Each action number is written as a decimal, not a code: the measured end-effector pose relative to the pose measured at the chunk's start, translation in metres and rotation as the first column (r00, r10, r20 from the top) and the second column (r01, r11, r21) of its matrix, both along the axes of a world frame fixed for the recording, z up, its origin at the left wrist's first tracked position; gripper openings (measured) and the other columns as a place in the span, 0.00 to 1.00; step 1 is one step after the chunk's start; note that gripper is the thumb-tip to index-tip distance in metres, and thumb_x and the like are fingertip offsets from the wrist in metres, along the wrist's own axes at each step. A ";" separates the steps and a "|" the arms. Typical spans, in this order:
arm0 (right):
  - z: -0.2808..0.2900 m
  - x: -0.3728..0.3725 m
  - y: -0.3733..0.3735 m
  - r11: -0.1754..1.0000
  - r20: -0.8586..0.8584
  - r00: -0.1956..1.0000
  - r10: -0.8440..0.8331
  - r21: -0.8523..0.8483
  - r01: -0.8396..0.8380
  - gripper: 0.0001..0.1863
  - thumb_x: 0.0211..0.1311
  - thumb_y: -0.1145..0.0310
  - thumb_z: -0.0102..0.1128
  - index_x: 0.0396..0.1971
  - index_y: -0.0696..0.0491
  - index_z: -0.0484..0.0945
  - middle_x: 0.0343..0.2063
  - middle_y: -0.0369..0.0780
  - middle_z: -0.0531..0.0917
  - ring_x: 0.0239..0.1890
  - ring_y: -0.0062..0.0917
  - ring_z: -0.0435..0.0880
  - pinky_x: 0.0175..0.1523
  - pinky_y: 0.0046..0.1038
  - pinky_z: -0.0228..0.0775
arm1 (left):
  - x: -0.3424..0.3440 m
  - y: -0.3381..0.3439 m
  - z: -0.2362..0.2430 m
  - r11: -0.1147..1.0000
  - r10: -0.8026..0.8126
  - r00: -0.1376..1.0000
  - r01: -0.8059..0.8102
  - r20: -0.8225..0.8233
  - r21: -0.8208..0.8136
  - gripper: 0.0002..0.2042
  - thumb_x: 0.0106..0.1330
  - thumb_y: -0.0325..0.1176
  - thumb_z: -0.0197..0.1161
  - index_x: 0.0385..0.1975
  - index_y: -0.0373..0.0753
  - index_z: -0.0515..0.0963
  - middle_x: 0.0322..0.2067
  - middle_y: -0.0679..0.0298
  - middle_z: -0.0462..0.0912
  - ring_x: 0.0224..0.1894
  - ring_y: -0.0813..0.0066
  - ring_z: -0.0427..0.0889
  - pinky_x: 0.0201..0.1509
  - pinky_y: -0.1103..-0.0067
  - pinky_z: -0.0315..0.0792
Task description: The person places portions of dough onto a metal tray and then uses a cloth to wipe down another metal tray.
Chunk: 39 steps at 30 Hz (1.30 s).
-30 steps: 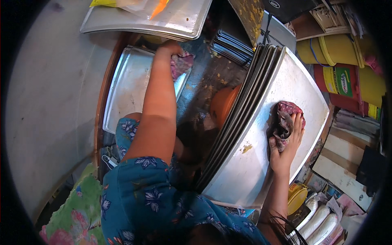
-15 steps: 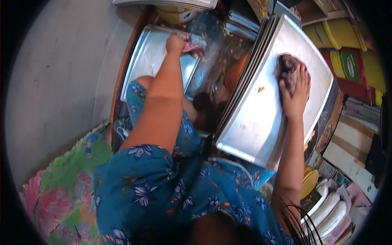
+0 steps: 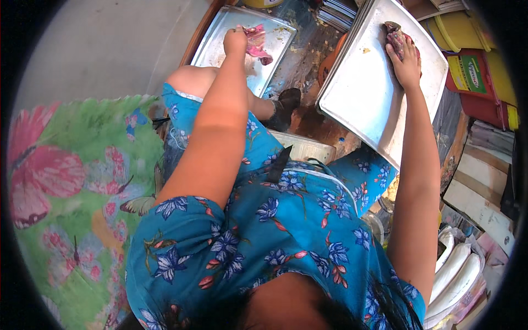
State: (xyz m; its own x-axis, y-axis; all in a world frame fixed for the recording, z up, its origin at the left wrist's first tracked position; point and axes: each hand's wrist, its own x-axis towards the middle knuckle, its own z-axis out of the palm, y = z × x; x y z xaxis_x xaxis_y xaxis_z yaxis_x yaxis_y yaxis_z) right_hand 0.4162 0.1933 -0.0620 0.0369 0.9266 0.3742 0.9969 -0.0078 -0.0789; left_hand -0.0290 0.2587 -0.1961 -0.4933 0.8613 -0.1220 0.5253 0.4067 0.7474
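Observation:
My left hand [image 3: 235, 43], fingers closed, grips a crumpled pink-and-red cloth [image 3: 256, 44] over a shallow metal baking tray [image 3: 278, 33] at the far left. Whether the cloth touches that tray I cannot tell. On the right, my right hand [image 3: 408, 69] presses a dark red, patterned cloth [image 3: 395, 38] against the top face of a stack of metal baking trays [image 3: 366, 82]. Its fingers lie bent over the cloth near the right side. That stack is tilted, and its near end is by my knee. A small brown crumb [image 3: 366, 50] lies on the top tray.
Between the trays is a worn wooden surface [image 3: 300, 69] with scattered bits and an orange rounded object [image 3: 329, 63]. More thin trays [image 3: 336, 14] stack at the back. Yellow and red tubs [image 3: 467, 71] and boxes [image 3: 478, 187] line the right. A butterfly-print cloth [image 3: 66, 181] covers the left.
The whole view has shifted, so trays and hands sit higher in the picture. The pink cloth hangs more spread out from my left hand. My right hand stays on the dark red cloth.

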 end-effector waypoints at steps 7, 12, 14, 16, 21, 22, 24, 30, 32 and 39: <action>0.006 0.003 0.002 0.987 -0.047 0.998 -0.045 -0.158 0.037 0.45 0.54 0.31 0.45 0.68 0.43 0.53 0.69 0.38 0.51 0.71 0.30 0.45 0.71 0.44 0.30 | 0.024 -0.020 0.052 0.996 -0.036 0.878 -0.006 0.477 0.086 0.21 0.59 0.37 0.62 0.52 0.37 0.74 0.49 0.51 0.76 0.50 0.63 0.75 0.53 0.73 0.68; 0.008 -0.004 0.012 0.991 -0.052 0.999 0.010 -0.134 -0.016 0.45 0.54 0.31 0.44 0.68 0.43 0.53 0.69 0.39 0.52 0.71 0.30 0.45 0.71 0.42 0.30 | -0.008 -0.092 0.203 0.816 -0.437 0.732 0.078 0.522 0.572 0.23 0.64 0.35 0.58 0.56 0.30 0.67 0.49 0.54 0.74 0.53 0.68 0.71 0.58 0.77 0.62; 0.002 0.008 0.012 0.996 0.028 1.000 0.004 -0.089 -0.001 0.43 0.55 0.33 0.46 0.66 0.44 0.56 0.68 0.40 0.55 0.71 0.30 0.48 0.71 0.38 0.33 | -0.027 -0.116 0.207 0.796 -0.437 0.755 0.072 0.489 0.600 0.23 0.61 0.38 0.61 0.54 0.32 0.70 0.52 0.51 0.73 0.56 0.64 0.70 0.60 0.74 0.62; 0.003 0.014 0.012 0.996 0.055 0.994 0.093 -0.023 -0.091 0.38 0.58 0.38 0.48 0.64 0.46 0.61 0.66 0.41 0.59 0.69 0.32 0.52 0.71 0.34 0.37 | -0.064 -0.128 0.201 0.778 -0.410 0.797 0.051 0.444 0.626 0.24 0.58 0.40 0.64 0.53 0.35 0.73 0.54 0.49 0.72 0.60 0.59 0.69 0.61 0.71 0.62; 0.004 0.013 0.008 0.986 0.068 0.985 0.158 -0.061 -0.154 0.32 0.63 0.45 0.47 0.62 0.47 0.64 0.65 0.42 0.60 0.68 0.33 0.53 0.71 0.34 0.35 | -0.146 -0.190 0.124 0.974 -0.093 0.916 0.001 0.391 0.228 0.22 0.59 0.42 0.63 0.49 0.35 0.75 0.51 0.52 0.76 0.56 0.63 0.72 0.60 0.73 0.62; 0.004 0.014 0.009 0.984 0.080 0.982 0.170 -0.071 -0.164 0.32 0.63 0.44 0.47 0.62 0.46 0.64 0.65 0.42 0.60 0.68 0.33 0.53 0.72 0.34 0.35 | -0.165 -0.202 0.090 0.986 -0.064 0.935 0.005 0.349 0.166 0.21 0.59 0.42 0.62 0.49 0.35 0.75 0.50 0.52 0.77 0.55 0.63 0.73 0.60 0.73 0.62; 0.004 0.020 0.003 0.982 0.113 0.979 0.171 -0.104 -0.159 0.32 0.63 0.44 0.47 0.62 0.47 0.64 0.65 0.42 0.59 0.69 0.33 0.53 0.72 0.33 0.35 | -0.176 -0.228 0.057 0.999 -0.021 0.924 0.007 0.382 0.036 0.21 0.60 0.43 0.62 0.47 0.34 0.77 0.48 0.52 0.78 0.53 0.63 0.75 0.58 0.73 0.64; 0.010 0.009 0.004 0.982 -0.061 0.982 0.179 -0.054 -0.183 0.31 0.62 0.49 0.53 0.58 0.56 0.67 0.62 0.45 0.65 0.66 0.39 0.57 0.69 0.37 0.43 | -0.202 -0.282 -0.086 0.944 0.116 0.967 -0.036 0.228 -0.329 0.20 0.59 0.43 0.61 0.41 0.32 0.78 0.42 0.52 0.81 0.47 0.60 0.79 0.52 0.71 0.69; 0.013 0.017 0.002 0.970 -0.056 0.972 0.226 -0.073 -0.230 0.29 0.63 0.54 0.54 0.59 0.57 0.65 0.61 0.44 0.67 0.64 0.38 0.60 0.68 0.37 0.46 | -0.186 -0.277 -0.100 0.926 0.083 0.965 0.017 0.247 -0.377 0.19 0.59 0.42 0.61 0.41 0.31 0.78 0.42 0.50 0.81 0.46 0.58 0.79 0.51 0.71 0.69; 0.010 0.007 -0.004 0.979 -0.331 0.933 0.143 -0.088 -0.182 0.26 0.64 0.60 0.54 0.56 0.61 0.66 0.54 0.48 0.70 0.59 0.36 0.65 0.64 0.34 0.52 | -0.146 -0.257 -0.166 0.907 0.068 0.848 0.167 0.525 -0.387 0.21 0.61 0.43 0.60 0.44 0.30 0.76 0.45 0.53 0.80 0.44 0.60 0.79 0.49 0.70 0.70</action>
State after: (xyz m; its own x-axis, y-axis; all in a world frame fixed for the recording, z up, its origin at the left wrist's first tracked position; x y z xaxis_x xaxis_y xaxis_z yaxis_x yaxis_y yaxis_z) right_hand 0.4234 0.1897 -0.0523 -0.0174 0.9660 0.2579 0.9067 0.1240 -0.4031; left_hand -0.1748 0.0021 -0.3619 -0.2134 0.6967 -0.6849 0.1376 0.7155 0.6849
